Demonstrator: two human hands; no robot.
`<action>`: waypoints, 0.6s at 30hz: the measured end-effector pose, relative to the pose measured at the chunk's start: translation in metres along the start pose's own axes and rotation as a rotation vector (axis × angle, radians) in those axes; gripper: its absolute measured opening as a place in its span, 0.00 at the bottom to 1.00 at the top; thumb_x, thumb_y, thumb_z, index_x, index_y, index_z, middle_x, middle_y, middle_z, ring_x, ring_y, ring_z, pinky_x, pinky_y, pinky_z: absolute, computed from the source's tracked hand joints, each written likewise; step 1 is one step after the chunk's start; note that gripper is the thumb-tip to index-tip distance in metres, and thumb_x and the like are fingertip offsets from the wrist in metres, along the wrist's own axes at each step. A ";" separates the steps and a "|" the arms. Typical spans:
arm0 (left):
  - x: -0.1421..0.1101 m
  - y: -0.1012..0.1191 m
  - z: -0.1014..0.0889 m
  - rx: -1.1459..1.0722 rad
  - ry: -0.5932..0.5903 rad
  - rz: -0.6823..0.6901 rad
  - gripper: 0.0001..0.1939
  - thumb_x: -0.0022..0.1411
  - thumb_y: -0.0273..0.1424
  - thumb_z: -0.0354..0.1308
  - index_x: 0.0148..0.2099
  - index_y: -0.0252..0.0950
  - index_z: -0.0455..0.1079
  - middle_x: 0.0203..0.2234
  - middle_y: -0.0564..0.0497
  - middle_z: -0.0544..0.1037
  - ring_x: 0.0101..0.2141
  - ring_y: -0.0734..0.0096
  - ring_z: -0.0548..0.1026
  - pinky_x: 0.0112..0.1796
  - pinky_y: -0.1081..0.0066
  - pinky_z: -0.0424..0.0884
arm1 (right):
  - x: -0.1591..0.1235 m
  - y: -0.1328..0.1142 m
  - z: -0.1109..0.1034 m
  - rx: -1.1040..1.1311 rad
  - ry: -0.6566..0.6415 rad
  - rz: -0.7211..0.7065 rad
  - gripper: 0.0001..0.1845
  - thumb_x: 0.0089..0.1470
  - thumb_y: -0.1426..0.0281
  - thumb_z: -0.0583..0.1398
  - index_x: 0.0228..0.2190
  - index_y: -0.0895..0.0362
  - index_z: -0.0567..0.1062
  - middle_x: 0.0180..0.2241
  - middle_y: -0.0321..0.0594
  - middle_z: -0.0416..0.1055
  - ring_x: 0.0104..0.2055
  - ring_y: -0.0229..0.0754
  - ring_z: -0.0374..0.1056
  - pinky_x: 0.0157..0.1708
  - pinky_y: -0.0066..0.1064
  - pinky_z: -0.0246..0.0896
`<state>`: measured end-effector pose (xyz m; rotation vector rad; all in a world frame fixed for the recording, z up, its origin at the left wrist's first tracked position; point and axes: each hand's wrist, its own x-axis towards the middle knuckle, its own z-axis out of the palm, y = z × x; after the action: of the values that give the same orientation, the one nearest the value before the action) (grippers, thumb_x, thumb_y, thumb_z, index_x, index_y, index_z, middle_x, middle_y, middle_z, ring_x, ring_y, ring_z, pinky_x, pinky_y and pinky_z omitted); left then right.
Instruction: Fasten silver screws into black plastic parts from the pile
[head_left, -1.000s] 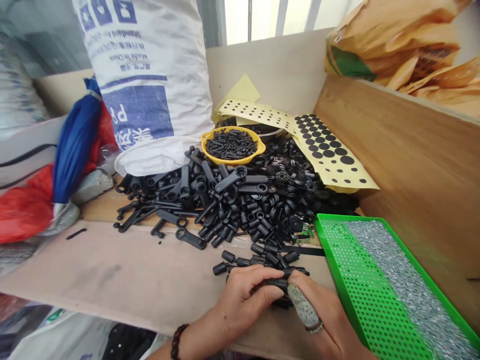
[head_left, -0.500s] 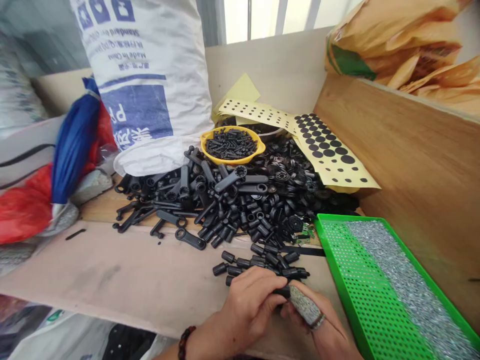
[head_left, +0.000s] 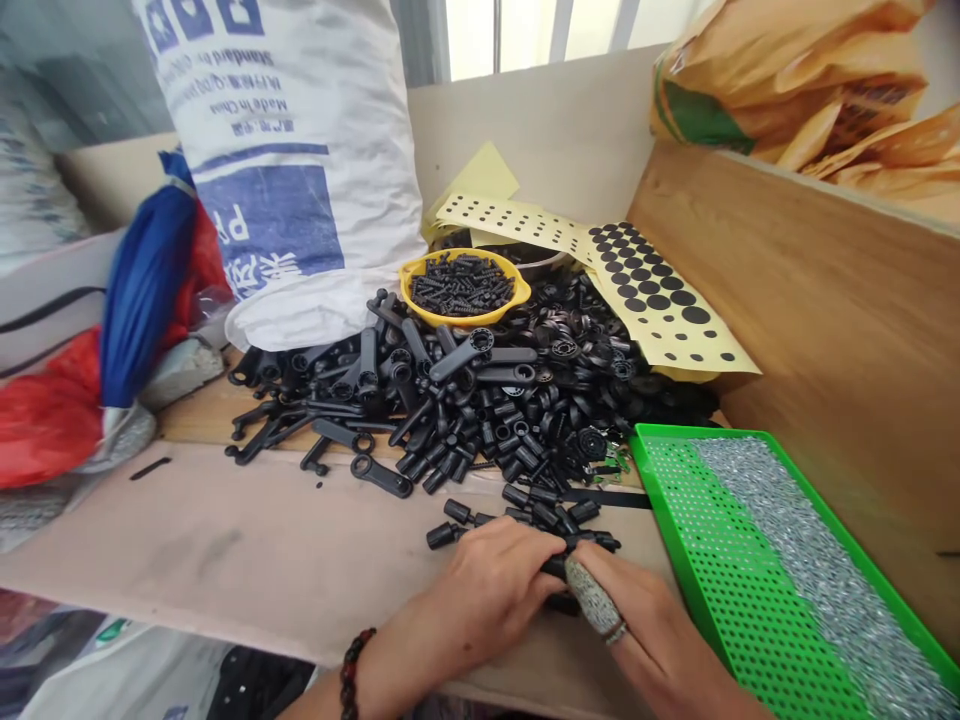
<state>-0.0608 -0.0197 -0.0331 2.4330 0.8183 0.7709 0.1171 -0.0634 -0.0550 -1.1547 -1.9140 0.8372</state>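
My left hand (head_left: 491, 585) and my right hand (head_left: 645, 625) meet at the near edge of the bench, fingers closed together on a small black plastic cylinder (head_left: 553, 568). A grey fabric cot (head_left: 591, 597) covers one finger of my right hand. Just beyond my fingers lie several loose black cylinders (head_left: 525, 515). Behind them spreads a big heap of black plastic parts (head_left: 480, 390), with long arm pieces with ring ends on its left side.
A green perforated tray (head_left: 697, 540) holding small silvery metal bits (head_left: 795, 560) sits at the right. A yellow bowl (head_left: 465, 285) of black screws, yellow sheets with black dots (head_left: 652, 300), a white sack (head_left: 292, 170), a wooden side wall (head_left: 825, 330) and a blue umbrella (head_left: 142, 290) surround the heap.
My two hands have shifted slightly over the bench edge while keeping hold of the small black piece. The view has tilted a little downward. The heap has not moved.
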 end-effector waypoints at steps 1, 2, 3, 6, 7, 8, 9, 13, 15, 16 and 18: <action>0.000 -0.001 0.000 0.006 -0.001 -0.011 0.10 0.66 0.31 0.49 0.43 0.30 0.69 0.34 0.44 0.78 0.35 0.64 0.75 0.38 0.67 0.72 | 0.001 -0.001 -0.003 -0.034 -0.006 -0.011 0.08 0.56 0.75 0.46 0.32 0.54 0.63 0.28 0.36 0.68 0.29 0.39 0.66 0.29 0.26 0.60; 0.000 -0.002 0.000 -0.001 0.006 -0.023 0.11 0.66 0.31 0.49 0.43 0.30 0.69 0.34 0.43 0.77 0.36 0.64 0.74 0.38 0.67 0.72 | 0.002 -0.003 -0.005 -0.062 -0.012 -0.022 0.09 0.56 0.76 0.45 0.32 0.54 0.63 0.27 0.36 0.67 0.28 0.39 0.66 0.28 0.26 0.60; 0.001 -0.002 0.000 -0.017 0.009 -0.036 0.10 0.66 0.31 0.50 0.42 0.30 0.70 0.34 0.43 0.77 0.36 0.64 0.74 0.38 0.67 0.72 | 0.002 -0.004 -0.007 -0.088 -0.016 -0.033 0.09 0.56 0.76 0.45 0.32 0.54 0.63 0.27 0.36 0.67 0.27 0.38 0.65 0.27 0.26 0.60; 0.001 -0.002 0.000 -0.065 0.013 -0.054 0.10 0.66 0.31 0.50 0.42 0.32 0.70 0.33 0.44 0.77 0.35 0.65 0.74 0.36 0.69 0.72 | 0.003 -0.005 -0.011 -0.187 -0.011 -0.081 0.09 0.56 0.76 0.44 0.30 0.53 0.61 0.25 0.36 0.66 0.25 0.38 0.64 0.24 0.26 0.58; 0.001 -0.002 0.000 -0.077 0.013 -0.050 0.10 0.66 0.31 0.50 0.42 0.32 0.70 0.33 0.45 0.77 0.35 0.66 0.74 0.36 0.69 0.72 | 0.003 -0.005 -0.011 -0.225 0.004 -0.112 0.09 0.56 0.77 0.45 0.30 0.53 0.61 0.25 0.36 0.66 0.25 0.39 0.64 0.24 0.27 0.58; 0.001 -0.001 0.000 -0.085 0.017 -0.043 0.10 0.66 0.32 0.49 0.42 0.32 0.70 0.33 0.45 0.77 0.35 0.66 0.74 0.36 0.70 0.72 | 0.003 -0.004 -0.010 -0.261 0.020 -0.146 0.09 0.55 0.77 0.45 0.31 0.54 0.61 0.25 0.37 0.67 0.26 0.39 0.65 0.24 0.27 0.59; 0.001 -0.001 0.000 -0.091 0.020 -0.036 0.11 0.66 0.32 0.49 0.43 0.32 0.69 0.33 0.45 0.77 0.34 0.66 0.74 0.36 0.70 0.71 | 0.003 -0.003 -0.009 -0.293 0.035 -0.177 0.09 0.54 0.77 0.45 0.31 0.54 0.62 0.26 0.38 0.67 0.26 0.40 0.66 0.25 0.27 0.59; -0.001 -0.001 0.003 -0.100 0.054 0.009 0.11 0.67 0.32 0.48 0.43 0.31 0.69 0.32 0.45 0.77 0.34 0.66 0.74 0.36 0.70 0.71 | 0.004 -0.002 -0.003 -0.332 0.064 -0.219 0.08 0.52 0.77 0.46 0.30 0.54 0.61 0.23 0.38 0.67 0.24 0.40 0.66 0.23 0.27 0.59; -0.003 -0.001 0.005 -0.084 0.073 0.030 0.11 0.67 0.32 0.48 0.44 0.32 0.68 0.32 0.45 0.77 0.34 0.66 0.73 0.36 0.70 0.71 | 0.005 -0.003 0.000 -0.310 0.074 -0.204 0.08 0.52 0.77 0.46 0.29 0.54 0.60 0.21 0.36 0.66 0.21 0.38 0.65 0.20 0.26 0.58; -0.005 -0.001 0.006 -0.074 0.084 0.042 0.11 0.67 0.32 0.47 0.44 0.32 0.68 0.32 0.45 0.77 0.33 0.66 0.73 0.35 0.69 0.70 | 0.006 -0.004 0.001 -0.302 0.077 -0.201 0.08 0.52 0.77 0.46 0.28 0.54 0.60 0.20 0.35 0.66 0.20 0.38 0.65 0.19 0.25 0.57; -0.006 -0.002 0.005 -0.056 0.086 0.052 0.11 0.67 0.31 0.47 0.43 0.31 0.68 0.31 0.45 0.76 0.33 0.66 0.73 0.35 0.69 0.70 | 0.008 -0.005 0.002 -0.301 0.070 -0.193 0.08 0.51 0.77 0.46 0.27 0.53 0.61 0.19 0.35 0.66 0.20 0.38 0.65 0.18 0.25 0.58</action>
<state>-0.0625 -0.0236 -0.0404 2.3935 0.7579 0.9116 0.1103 -0.0581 -0.0495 -1.1319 -2.1015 0.4093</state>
